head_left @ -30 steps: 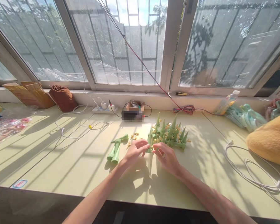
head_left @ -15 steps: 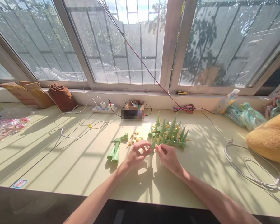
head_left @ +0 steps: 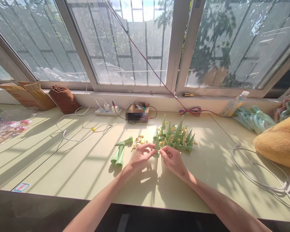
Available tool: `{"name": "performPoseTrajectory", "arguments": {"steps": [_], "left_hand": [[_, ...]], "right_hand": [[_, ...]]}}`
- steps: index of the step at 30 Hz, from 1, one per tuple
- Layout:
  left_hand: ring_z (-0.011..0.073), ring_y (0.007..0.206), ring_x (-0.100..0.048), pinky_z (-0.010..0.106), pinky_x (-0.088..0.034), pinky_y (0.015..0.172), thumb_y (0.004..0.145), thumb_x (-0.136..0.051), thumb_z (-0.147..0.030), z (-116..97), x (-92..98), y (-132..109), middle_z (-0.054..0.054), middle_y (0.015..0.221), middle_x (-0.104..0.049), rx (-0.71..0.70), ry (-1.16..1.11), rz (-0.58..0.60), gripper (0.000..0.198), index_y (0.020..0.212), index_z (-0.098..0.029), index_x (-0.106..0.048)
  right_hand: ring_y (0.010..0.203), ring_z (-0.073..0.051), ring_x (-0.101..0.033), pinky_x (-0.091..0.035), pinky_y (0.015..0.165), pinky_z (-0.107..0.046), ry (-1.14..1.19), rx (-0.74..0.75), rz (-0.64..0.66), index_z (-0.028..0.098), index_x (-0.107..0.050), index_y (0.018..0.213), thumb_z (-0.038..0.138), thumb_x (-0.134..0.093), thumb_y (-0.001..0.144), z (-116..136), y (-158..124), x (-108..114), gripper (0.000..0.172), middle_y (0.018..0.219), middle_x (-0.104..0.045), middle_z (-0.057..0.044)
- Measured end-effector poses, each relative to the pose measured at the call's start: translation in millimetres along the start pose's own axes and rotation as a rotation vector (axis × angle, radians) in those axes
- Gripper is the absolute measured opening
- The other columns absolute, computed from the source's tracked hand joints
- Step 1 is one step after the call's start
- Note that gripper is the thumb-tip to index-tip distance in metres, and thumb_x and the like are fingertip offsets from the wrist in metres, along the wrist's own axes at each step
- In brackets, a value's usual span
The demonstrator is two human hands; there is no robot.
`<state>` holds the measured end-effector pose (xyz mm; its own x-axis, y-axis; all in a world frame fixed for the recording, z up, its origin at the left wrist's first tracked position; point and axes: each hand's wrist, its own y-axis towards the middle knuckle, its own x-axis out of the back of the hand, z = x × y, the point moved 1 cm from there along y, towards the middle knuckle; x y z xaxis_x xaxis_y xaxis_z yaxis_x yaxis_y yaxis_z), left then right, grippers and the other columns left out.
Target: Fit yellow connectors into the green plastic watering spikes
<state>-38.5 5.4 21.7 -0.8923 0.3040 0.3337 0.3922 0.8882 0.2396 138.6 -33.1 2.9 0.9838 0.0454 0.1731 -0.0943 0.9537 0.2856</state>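
Just below the centre of the frame, the left hand (head_left: 139, 156) has its fingers curled narrowly round the left side of a green cone (head_left: 157, 144), and the right hand (head_left: 173, 160) has its fingertips pinched together against the right side, low down (whether a small piece sits in that pinch is too small to tell). The cone stands upright between them, long axis toward the top of the frame, both hands about equally near. Beyond, toward upper right, a cluster of green cones (head_left: 179, 131) stands close; left of it lie small yellow pieces (head_left: 140, 141), then, farther left on the counter (head_left: 74, 170), green tapered tubes (head_left: 121, 154).
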Motion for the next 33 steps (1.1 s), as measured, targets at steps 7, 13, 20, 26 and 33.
{"name": "performPoseTrajectory", "arguments": {"steps": [7, 13, 20, 26, 33], "left_hand": [[0.0143, 0.069, -0.061, 0.023, -0.051, 0.056, 0.081, -0.072, -0.046, 3.0, -0.7, 0.1, 0.005, 0.085, -0.066, 0.063, -0.080, 0.039, 0.031, 0.090, -0.017, -0.070], [0.0110, 0.059, -0.056, 0.023, -0.049, 0.053, 0.078, -0.074, -0.049, -0.7, 2.6, 0.0, 0.003, 0.079, -0.062, 0.201, -0.197, 0.145, 0.036, 0.087, -0.015, -0.066], [0.0071, 0.055, -0.041, 0.020, -0.042, 0.049, 0.076, -0.077, -0.048, 1.5, 6.4, -2.0, -0.004, 0.066, -0.041, 0.287, -0.475, 0.326, 0.041, 0.069, -0.014, -0.055], [0.0085, 0.056, -0.049, 0.021, -0.044, 0.049, 0.079, -0.074, -0.050, 1.0, 3.2, -2.4, -0.001, 0.072, -0.050, 0.224, -0.381, 0.258, 0.039, 0.082, -0.015, -0.059], [0.0114, 0.063, -0.054, 0.021, -0.046, 0.051, 0.081, -0.072, -0.044, -0.6, -2.6, -3.3, 0.001, 0.078, -0.056, 0.080, -0.160, 0.128, 0.030, 0.087, -0.016, -0.063]], "right_hand": [[0.052, -0.011, -0.041, -0.033, 0.047, -0.024, -0.112, 0.099, -0.008, 0.019, -0.057, 0.081, 0.050, -0.051, 0.097, -2.7, -0.4, 1.1, 0.035, 0.063, -0.049, 0.002], [0.054, -0.012, -0.042, -0.035, 0.052, -0.025, -0.259, 0.234, 0.017, 0.020, -0.055, 0.082, 0.042, -0.045, 0.101, -3.7, -1.4, 3.5, 0.031, 0.067, -0.050, 0.002], [0.059, -0.014, -0.045, -0.036, 0.057, -0.026, -0.413, 0.511, 0.114, 0.020, -0.060, 0.096, 0.027, -0.037, 0.104, -5.7, -4.3, 7.3, 0.026, 0.078, -0.054, -0.003], [0.055, -0.012, -0.039, -0.032, 0.053, -0.026, -0.430, 0.483, 0.042, 0.020, -0.058, 0.088, 0.025, -0.039, 0.104, -4.9, -5.8, 6.7, 0.026, 0.072, -0.050, -0.001], [0.055, -0.011, -0.038, -0.029, 0.052, -0.025, -0.321, 0.384, -0.045, 0.019, -0.054, 0.077, 0.027, -0.046, 0.101, -1.6, -4.1, 5.3, 0.026, 0.065, -0.046, 0.002]]}}
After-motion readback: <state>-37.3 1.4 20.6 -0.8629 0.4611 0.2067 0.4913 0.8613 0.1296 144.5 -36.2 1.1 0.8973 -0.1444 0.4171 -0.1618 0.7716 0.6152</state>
